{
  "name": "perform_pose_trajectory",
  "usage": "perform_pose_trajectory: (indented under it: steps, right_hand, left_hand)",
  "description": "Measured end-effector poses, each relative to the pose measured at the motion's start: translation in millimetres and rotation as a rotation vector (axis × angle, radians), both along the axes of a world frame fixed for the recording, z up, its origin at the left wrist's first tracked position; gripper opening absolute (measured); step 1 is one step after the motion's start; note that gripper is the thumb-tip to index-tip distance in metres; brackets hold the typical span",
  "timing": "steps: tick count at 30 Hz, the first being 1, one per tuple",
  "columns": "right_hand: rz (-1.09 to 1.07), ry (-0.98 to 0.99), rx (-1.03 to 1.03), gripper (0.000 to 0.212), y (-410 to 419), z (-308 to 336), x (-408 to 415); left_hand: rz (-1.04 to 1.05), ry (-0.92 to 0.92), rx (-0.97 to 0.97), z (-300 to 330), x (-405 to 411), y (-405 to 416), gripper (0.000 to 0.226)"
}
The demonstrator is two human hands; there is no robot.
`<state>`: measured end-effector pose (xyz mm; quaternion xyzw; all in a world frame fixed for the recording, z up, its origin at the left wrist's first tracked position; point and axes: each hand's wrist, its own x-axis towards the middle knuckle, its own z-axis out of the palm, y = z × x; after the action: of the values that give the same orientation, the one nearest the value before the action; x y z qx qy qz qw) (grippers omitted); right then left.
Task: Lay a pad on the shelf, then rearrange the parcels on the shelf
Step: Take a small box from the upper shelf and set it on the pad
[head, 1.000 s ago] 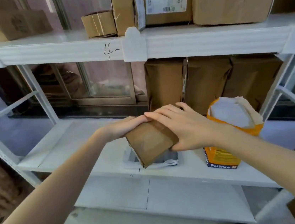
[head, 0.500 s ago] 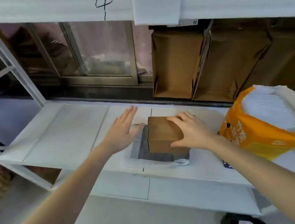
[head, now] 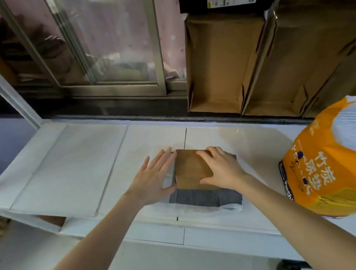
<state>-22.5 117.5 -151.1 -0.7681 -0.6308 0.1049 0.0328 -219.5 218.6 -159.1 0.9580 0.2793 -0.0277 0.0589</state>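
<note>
A small brown cardboard parcel (head: 190,169) sits on a grey pad with a white border (head: 207,199), which lies flat on the white shelf (head: 69,170). My right hand (head: 221,168) rests on the parcel's right side, with fingers over its top and thumb at its near edge. To the left of the parcel, my left hand (head: 153,179) is flat with fingers spread, fingertips at the parcel's left edge, holding nothing.
An orange pack of pads (head: 333,165) stands on the shelf at the right. Flattened brown cartons (head: 226,61) lean upright at the back right. A window with a metal frame (head: 103,43) is behind the shelf. The shelf's left half is bare.
The parcel went from being held tilted in both hands to sitting flat on the pad. My left hand came off it and opened beside it. The camera moved closer and lower.
</note>
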Motion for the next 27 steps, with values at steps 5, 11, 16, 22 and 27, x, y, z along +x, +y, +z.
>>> perform_pose_trajectory:
  steps: [5,11,16,22,27]
  right_hand:
    - [-0.038,0.046,-0.029,0.083,5.2,-19.0,5.5]
    - [-0.027,0.038,-0.038,0.084,13.1,-33.6,5.6]
    - [0.009,-0.01,-0.085,0.084,12.5,-47.2,1.9]
    - [0.008,-0.022,-0.122,0.084,12.1,-49.3,1.6]
    - [-0.006,-0.02,-0.124,0.095,11.0,-43.1,0.4]
  left_hand:
    - [-0.009,-0.016,-0.018,-14.3,-0.5,8.9,0.082]
    - [-0.018,-0.009,-0.043,-21.8,-0.6,10.2,0.085]
    - [-0.016,0.013,-0.046,-26.7,0.4,11.6,0.086]
    - [-0.027,0.018,-0.042,-34.4,-0.7,12.3,0.087]
    - [-0.034,0.012,-0.021,-26.4,2.1,9.2,0.087]
